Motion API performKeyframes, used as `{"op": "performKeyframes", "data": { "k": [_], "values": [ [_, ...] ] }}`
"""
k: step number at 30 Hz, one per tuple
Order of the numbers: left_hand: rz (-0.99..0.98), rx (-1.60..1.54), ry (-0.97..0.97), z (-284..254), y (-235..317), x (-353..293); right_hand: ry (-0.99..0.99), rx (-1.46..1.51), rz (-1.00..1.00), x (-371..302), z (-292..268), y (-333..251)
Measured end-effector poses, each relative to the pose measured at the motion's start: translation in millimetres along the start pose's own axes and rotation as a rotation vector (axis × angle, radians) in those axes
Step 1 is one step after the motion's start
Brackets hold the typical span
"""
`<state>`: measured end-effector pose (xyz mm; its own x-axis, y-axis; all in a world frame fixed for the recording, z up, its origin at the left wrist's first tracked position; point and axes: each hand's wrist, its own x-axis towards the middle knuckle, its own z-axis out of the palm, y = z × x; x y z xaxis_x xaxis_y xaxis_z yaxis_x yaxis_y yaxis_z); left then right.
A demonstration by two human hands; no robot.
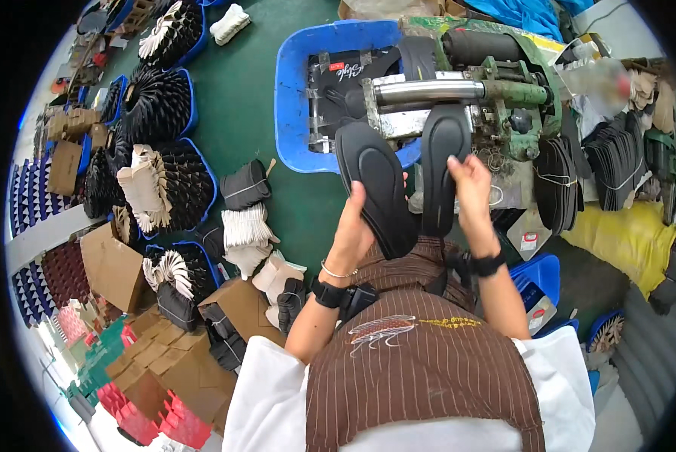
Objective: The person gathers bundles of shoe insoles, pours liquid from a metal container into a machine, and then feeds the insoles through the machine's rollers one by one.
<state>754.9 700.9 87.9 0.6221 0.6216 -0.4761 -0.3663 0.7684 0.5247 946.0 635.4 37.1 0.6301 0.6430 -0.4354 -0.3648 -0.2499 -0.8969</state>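
Observation:
My left hand [351,230] is closed round a stack of black insoles [382,184], thumb on top, in front of the machine. Beside it, my right hand [471,188] pinches one black insole [437,177] by its right edge. The far end of that insole reaches up to the green roller machine [515,98], close below its shiny metal roller [428,92]. Whether the insole touches the machine, I cannot tell. Behind the roller, another black insole [417,56] hangs over a blue tub [291,120] with a black printed lining.
Tied bundles of black soles [555,181] stand right of the machine. A yellow sack [617,241] lies further right. On the left floor are a black bundle [246,185], white bundles [246,230], blue tubs of fanned soles [176,181] and cardboard boxes [236,309].

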Motion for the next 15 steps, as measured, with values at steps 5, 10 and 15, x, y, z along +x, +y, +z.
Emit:
{"op": "performKeyframes", "data": {
  "k": [5, 10, 15],
  "values": [
    [0.063, 0.123, 0.078, -21, -3, 3, -0.261, -0.475, 0.167, -21, 42, -22],
    [0.054, 0.034, 0.075, -13, 0, 6, 0.082, -0.073, -0.034, -18, -1, 18],
    [-0.026, -0.102, 0.103, -13, 0, 8, -0.181, -0.078, -0.027, -4, 31, -16]
  ]
}}
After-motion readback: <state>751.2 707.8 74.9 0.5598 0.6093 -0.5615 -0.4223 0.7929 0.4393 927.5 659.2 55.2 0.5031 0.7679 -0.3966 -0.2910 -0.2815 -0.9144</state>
